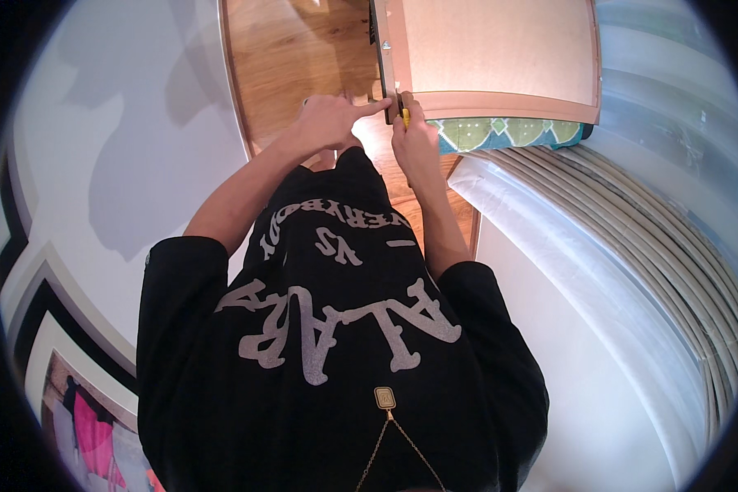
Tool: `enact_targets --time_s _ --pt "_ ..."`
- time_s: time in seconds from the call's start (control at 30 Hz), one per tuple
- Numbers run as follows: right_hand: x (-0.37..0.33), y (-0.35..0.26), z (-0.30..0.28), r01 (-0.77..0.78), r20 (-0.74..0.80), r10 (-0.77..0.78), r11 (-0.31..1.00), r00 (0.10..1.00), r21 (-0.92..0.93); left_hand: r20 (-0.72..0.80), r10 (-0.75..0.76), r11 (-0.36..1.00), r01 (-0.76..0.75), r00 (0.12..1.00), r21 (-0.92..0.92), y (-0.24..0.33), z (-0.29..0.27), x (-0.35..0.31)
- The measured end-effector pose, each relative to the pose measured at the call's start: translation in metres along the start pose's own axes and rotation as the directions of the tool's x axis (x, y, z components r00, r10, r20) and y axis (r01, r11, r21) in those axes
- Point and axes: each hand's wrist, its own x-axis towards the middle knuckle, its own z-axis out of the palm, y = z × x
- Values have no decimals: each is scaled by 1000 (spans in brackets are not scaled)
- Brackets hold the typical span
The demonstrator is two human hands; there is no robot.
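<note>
Here, brown frame (508,107): at the top of the picture, right of centre, its lower left corner between the two hands; it surrounds a pale tan panel (500,49), with a dark strip down its left side.
Yellow tool (407,118): at that corner, mostly hidden in the grip.
Right hand (418,143): at top centre, fingers curled around the yellow tool.
Left hand (328,123): just left of it, index finger stretched out to the dark strip; whether the fingertip presses, I cannot tell, and the other fingers are partly hidden.
Patterned cloth (500,134): green and teal, showing just below the frame.
Wooden floor (295,49): upper left of centre.
Stacked boards (656,234): thin edges curving down the right side.
Black shirt (303,197): centre and bottom, pale lettering, a gold pendant (384,398) over it.
Framed picture (90,435): lower left corner, pink showing inside.
</note>
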Motion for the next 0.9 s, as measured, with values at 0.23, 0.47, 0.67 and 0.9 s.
enact_targets --time_s 0.23,0.47,0.67,0.9 --pt "3 -1 -2 -159 113 159 987 981 -16 88 -40 999 42 995 -31 3 -7 3" --pt "-2 -11 -5 -206 123 213 977 969 -62 166 -76 997 79 983 -11 8 -19 5" --pt "-24 -8 -9 -237 187 245 969 951 -68 0 8 1000 -8 1000 -14 -2 -4 -2" --pt "-14 46 -71 -138 -66 149 979 987 148 -33 -107 991 103 994 -88 32 -66 16"
